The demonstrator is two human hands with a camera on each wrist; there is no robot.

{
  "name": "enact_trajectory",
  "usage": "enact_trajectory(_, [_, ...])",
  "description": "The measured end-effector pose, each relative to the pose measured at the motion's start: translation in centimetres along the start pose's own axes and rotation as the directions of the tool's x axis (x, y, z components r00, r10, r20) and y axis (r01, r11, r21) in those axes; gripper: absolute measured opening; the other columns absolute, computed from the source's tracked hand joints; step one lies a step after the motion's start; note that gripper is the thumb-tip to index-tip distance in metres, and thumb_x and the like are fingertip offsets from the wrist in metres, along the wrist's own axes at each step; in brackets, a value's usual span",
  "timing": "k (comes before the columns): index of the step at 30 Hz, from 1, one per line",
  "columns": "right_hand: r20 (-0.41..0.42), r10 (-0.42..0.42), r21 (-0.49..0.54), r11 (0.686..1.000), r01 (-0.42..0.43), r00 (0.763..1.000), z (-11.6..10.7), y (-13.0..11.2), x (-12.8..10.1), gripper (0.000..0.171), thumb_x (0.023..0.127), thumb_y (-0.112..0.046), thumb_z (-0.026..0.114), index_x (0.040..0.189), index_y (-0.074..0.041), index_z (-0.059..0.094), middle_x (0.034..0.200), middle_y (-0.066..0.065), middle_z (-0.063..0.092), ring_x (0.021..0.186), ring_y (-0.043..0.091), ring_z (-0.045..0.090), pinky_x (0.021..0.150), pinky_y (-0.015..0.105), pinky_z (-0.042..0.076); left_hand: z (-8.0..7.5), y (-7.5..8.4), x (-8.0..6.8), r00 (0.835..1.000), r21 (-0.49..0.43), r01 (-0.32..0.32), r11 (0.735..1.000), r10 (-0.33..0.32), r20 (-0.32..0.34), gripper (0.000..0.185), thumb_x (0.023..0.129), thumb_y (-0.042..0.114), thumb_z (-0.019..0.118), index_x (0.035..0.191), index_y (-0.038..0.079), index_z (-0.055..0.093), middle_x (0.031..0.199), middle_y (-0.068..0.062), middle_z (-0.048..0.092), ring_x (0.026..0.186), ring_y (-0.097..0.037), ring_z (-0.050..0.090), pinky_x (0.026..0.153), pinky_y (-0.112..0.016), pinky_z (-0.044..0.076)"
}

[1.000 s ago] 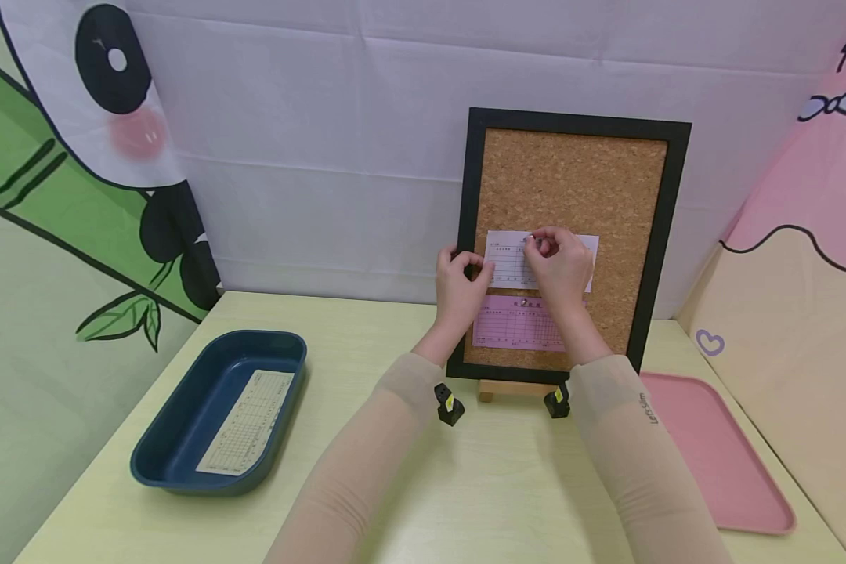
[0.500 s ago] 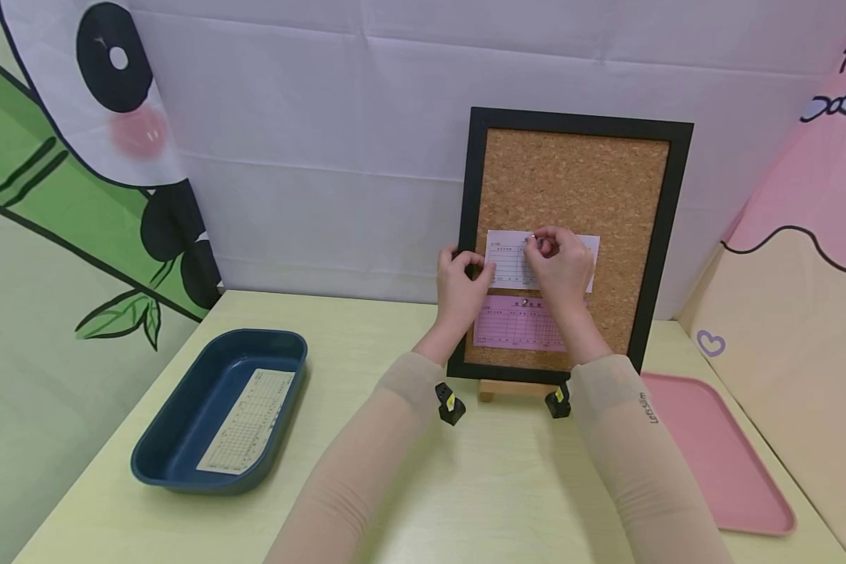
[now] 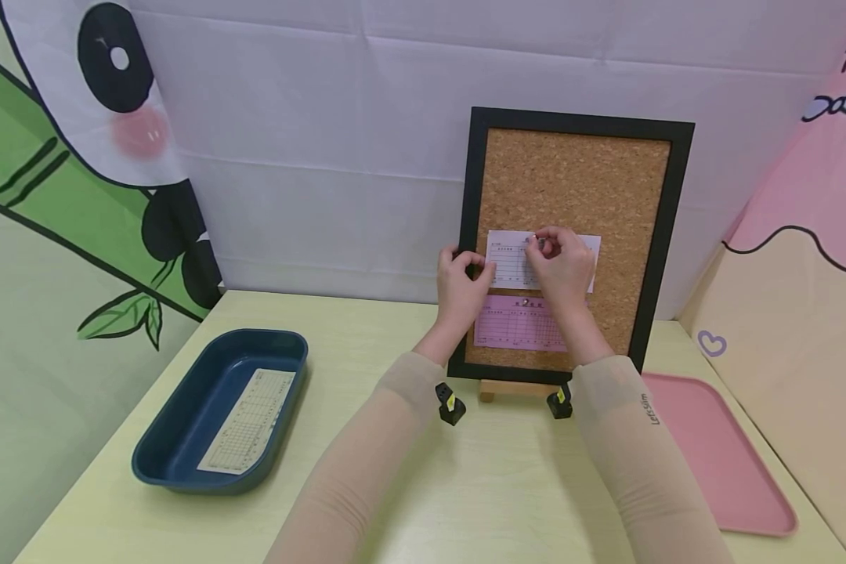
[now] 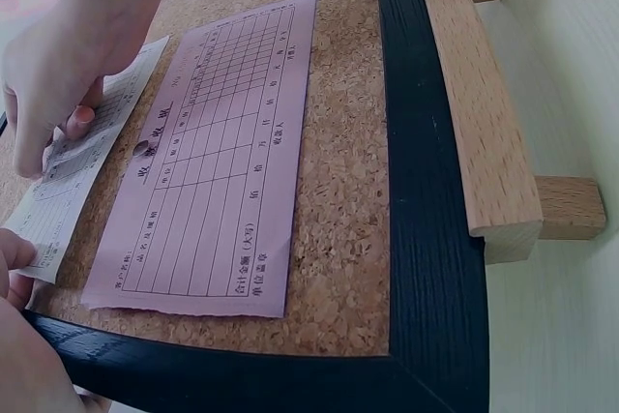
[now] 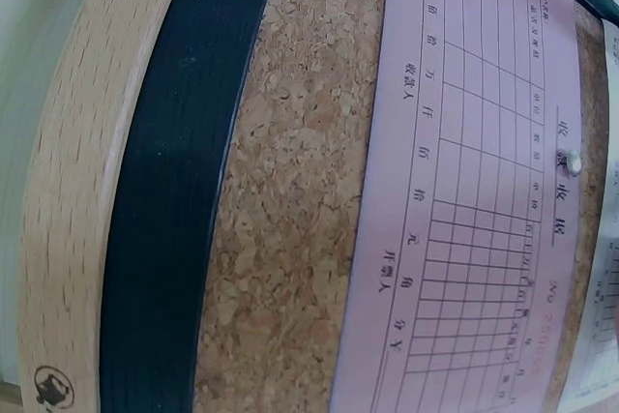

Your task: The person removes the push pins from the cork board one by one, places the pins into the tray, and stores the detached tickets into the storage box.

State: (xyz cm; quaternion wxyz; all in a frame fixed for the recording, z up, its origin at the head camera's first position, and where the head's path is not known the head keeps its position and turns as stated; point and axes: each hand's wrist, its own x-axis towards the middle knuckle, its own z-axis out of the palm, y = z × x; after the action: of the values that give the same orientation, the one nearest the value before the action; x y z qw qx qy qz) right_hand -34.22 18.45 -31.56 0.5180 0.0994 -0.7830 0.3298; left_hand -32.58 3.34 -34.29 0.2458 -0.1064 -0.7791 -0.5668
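Observation:
A black-framed cork board (image 3: 578, 180) stands on a wooden easel (image 4: 484, 113) at the back of the table. A pink slip (image 3: 511, 329) is pinned low on it by a small pin (image 4: 143, 149); the right wrist view shows the same pink slip (image 5: 474, 191) and pin (image 5: 571, 163). A white slip (image 3: 506, 262) lies just above it against the cork. My left hand (image 3: 460, 286) pinches the white slip's left edge at the frame. My right hand (image 3: 560, 262) pinches a small pin (image 3: 536, 241) at the white slip's top edge.
A dark blue tray (image 3: 183, 439) holding a beige slip (image 3: 250, 421) sits at the front left. A flat pink tray (image 3: 719, 462) lies to the right of the board. Printed cloth hangs behind and at both sides.

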Motion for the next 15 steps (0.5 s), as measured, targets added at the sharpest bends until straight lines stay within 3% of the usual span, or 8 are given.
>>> enact_trajectory(15, [0.022,0.007,0.106,0.994,-0.009,1.000,-0.69,0.29,-0.23,0.015,0.084,-0.012,0.066,0.086,0.003,0.067,0.070,0.012,0.059,0.063,0.017,0.052,0.061,0.012,0.037,-0.41,0.16,-0.17,1.000,-0.012,0.007,1.000,-0.007,0.015,0.018,0.090,0.025,0.065,0.089,0.007,0.065,0.144,-0.015,0.035,0.135,-0.031,0.035,0.108,-0.042,0.034])
